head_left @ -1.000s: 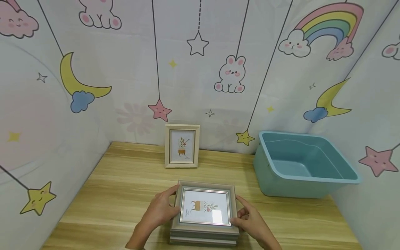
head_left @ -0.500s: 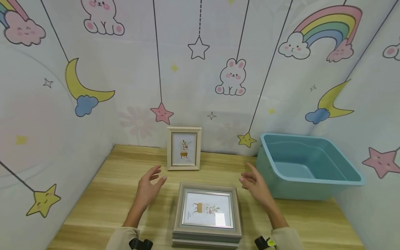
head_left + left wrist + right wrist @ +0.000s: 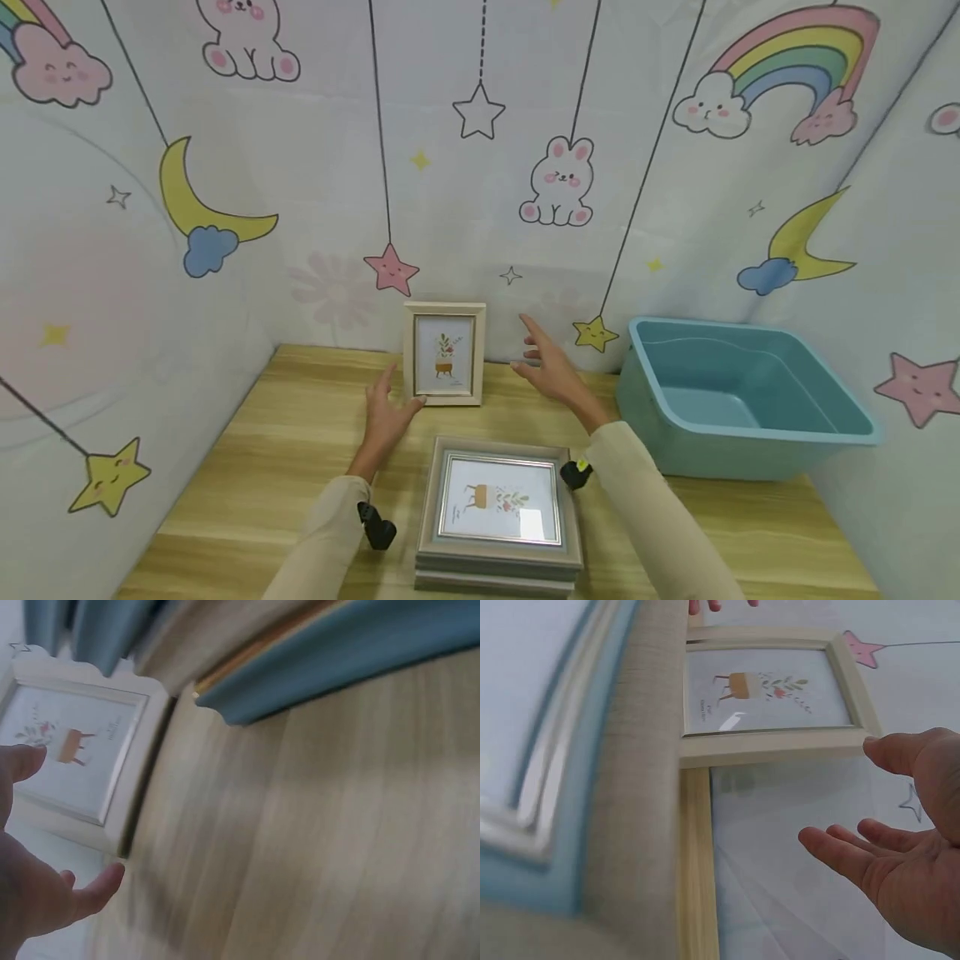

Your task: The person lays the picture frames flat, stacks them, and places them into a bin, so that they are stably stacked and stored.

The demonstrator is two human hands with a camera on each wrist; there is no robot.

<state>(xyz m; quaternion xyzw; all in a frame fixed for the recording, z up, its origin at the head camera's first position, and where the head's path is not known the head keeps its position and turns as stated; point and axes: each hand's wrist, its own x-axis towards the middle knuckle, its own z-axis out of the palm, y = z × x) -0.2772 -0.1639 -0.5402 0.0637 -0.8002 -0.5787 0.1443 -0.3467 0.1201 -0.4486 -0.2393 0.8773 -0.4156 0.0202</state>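
Note:
A cream picture frame (image 3: 444, 354) with a potted-plant print stands upright against the back wall. My left hand (image 3: 386, 417) is at its lower left, fingers spread; in the head view the thumb overlaps the bottom corner, and whether it touches I cannot tell. Off to the frame's right, my right hand (image 3: 551, 367) is held apart with fingers extended and nothing in its grasp. In the right wrist view that hand's thumb tip (image 3: 874, 746) lines up with the frame's edge. Nearer to me lies a stack of grey-beige picture frames (image 3: 498, 546), below and between the two forearms.
A blue-green plastic tub (image 3: 750, 454) stands at the right on the wood-grain table (image 3: 270, 433). White cloth walls (image 3: 322, 150) with printed stars, moons and rabbits close off the back and both sides. Small black cameras (image 3: 377, 527) are strapped to both wrists.
Both hands have left the sides of the stack and reached forward to either side of the cream picture frame. The stack and the frame stay where they were.

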